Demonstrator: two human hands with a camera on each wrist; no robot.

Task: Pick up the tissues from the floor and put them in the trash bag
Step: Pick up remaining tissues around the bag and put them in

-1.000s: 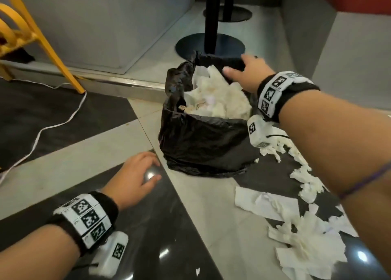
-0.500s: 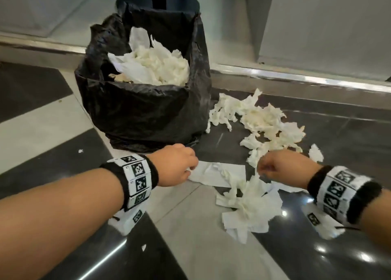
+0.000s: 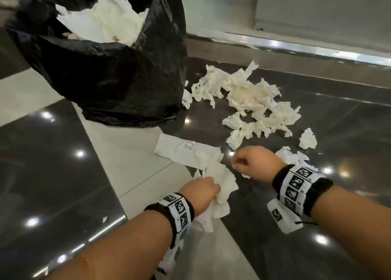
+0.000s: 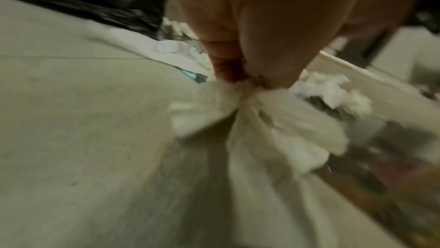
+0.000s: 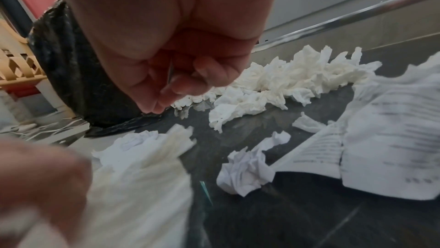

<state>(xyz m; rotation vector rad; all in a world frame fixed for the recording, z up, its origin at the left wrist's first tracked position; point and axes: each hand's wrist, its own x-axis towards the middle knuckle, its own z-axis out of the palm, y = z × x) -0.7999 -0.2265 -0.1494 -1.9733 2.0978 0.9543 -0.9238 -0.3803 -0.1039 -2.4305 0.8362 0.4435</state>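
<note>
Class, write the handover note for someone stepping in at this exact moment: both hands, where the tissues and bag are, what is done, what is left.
Left hand: grips a bunch of tissues, gathered just above the floor.
Right hand: fingers curled, holding nothing that shows.
Trash bag: stands open, ahead and to the left, already holding many tissues.
On the floor: a flat tissue ahead of the hands, a large pile of tissues right of the bag, one lone wad and crumpled paper near the right hand.
Done: part of the mess is bagged.
Left: drop the held bunch in the bag, then clear the rest.
</note>
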